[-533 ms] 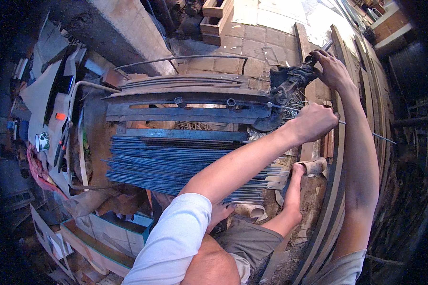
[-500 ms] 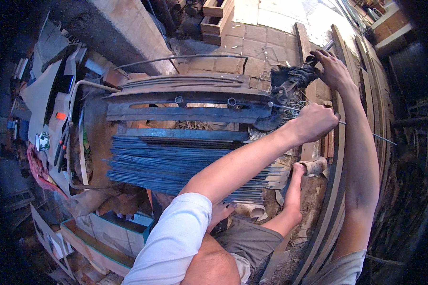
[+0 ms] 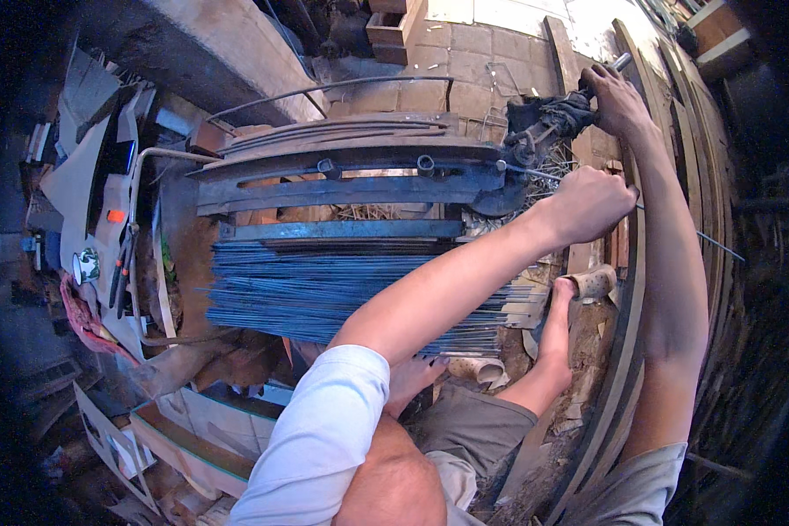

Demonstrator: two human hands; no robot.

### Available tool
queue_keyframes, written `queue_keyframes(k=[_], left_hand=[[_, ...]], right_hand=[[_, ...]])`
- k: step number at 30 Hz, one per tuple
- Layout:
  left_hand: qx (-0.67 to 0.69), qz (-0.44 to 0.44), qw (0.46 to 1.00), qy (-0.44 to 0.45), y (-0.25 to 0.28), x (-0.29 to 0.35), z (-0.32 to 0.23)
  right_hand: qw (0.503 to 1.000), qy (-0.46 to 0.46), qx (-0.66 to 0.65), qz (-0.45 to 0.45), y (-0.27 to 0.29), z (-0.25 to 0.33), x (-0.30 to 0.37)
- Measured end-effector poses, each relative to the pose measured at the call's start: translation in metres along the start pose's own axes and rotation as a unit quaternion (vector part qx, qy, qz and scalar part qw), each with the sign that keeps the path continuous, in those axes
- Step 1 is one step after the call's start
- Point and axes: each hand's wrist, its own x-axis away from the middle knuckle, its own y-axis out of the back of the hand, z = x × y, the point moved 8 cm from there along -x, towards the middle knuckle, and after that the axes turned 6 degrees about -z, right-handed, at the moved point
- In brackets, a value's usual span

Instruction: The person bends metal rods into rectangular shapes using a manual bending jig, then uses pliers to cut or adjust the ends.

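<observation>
My left hand is closed in a fist round a thin metal rod. One end of the rod lies at the right end of a long metal bench frame; the other sticks out past my right forearm. Farther off, my right hand is wrapped round the end of a dark lever-like part with a metal bar tip. Just left of it, dark cloth covers part of a mechanism. A big bundle of thin bluish rods lies nearer me, partly hidden under my left forearm.
Long wooden beams run along the right. Clogs and bent legs show below the rods. Wooden boxes stand at the back beside a concrete post. A patterned mug and sheet scraps are at left.
The whole view has shifted, so the bench sits a little higher in it. Both hands keep their grips, with little visible movement against the bench.
</observation>
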Motion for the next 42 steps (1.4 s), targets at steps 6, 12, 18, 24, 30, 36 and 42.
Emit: queue_keyframes(k=[6, 12, 18, 24, 30, 36, 42], left_hand=[[-0.009, 0.023, 1.0, 0.007, 0.004, 0.004, -0.005], [-0.004, 0.011, 1.0, 0.005, 0.002, 0.013, -0.017], [0.04, -0.007, 0.999, -0.004, 0.02, 0.048, -0.056], [-0.013, -0.024, 1.0, -0.009, 0.06, 0.117, -0.091], [0.101, -0.001, 0.994, 0.035, 0.135, 0.193, -0.125], [0.171, -0.059, 0.968, 0.174, 0.192, 0.258, -0.075], [0.186, -0.041, 0.971, 0.143, 0.194, 0.268, -0.086]], right_hand=[[1.0, -0.025, 0.008, -0.005, -0.004, -0.004, 0.008], [0.997, -0.067, 0.037, -0.01, -0.001, -0.007, 0.029], [0.976, -0.188, 0.061, 0.094, 0.02, -0.008, 0.1], [0.948, -0.278, 0.09, 0.13, 0.05, 0.025, 0.196], [0.932, -0.299, 0.135, 0.154, 0.072, 0.048, 0.266], [0.944, -0.298, 0.103, 0.095, 0.089, 0.107, 0.304], [0.944, -0.313, 0.049, 0.094, 0.117, 0.169, 0.337]])
